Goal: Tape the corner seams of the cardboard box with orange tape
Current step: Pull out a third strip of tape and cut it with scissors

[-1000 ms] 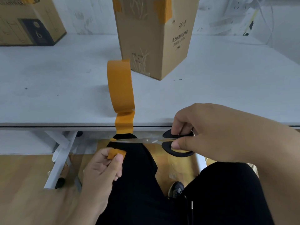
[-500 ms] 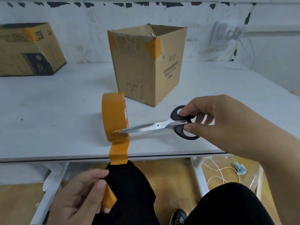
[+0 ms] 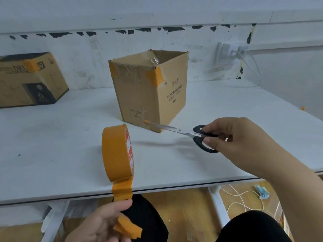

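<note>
My left hand (image 3: 103,222), at 6 o'clock below the white table (image 3: 52,140) edge, pinches a cut strip of orange tape (image 3: 128,228). The orange tape roll (image 3: 116,152) stands on edge near the table's front. At 3 o'clock, my right hand (image 3: 244,145) grips black-handled steel scissors (image 3: 185,133), blades together. The open brown cardboard box (image 3: 148,91) stands upright at 12 o'clock, with orange tape patches on its upper corners.
</note>
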### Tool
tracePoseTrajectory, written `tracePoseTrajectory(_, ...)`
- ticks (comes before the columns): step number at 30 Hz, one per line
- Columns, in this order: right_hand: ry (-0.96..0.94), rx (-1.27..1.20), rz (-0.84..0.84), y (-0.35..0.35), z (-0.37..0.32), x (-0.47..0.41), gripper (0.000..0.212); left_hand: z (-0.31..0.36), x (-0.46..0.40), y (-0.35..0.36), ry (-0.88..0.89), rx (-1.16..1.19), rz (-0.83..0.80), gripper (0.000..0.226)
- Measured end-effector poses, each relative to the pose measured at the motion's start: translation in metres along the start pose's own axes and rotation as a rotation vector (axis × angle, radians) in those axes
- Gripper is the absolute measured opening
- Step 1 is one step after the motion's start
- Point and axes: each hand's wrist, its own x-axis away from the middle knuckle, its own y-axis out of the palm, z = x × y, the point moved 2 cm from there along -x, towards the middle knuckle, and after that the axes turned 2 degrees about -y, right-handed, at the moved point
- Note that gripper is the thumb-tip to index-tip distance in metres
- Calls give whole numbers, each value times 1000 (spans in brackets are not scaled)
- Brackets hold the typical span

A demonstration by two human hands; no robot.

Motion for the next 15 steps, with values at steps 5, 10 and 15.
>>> tracePoseTrajectory(5, 35, 189, -44, 21, 1, 1, 15, 30, -8, 13, -21, 3, 120, 40)
tracePoseTrajectory(10, -36, 247, -121, 32, -1, 4, 21, 37, -16, 11, 314, -220, 385, 28)
tracePoseTrajectory(15, -197, -47, -122, 19, -37, 19, 38, 74, -24, 16, 378, -249, 394, 26)
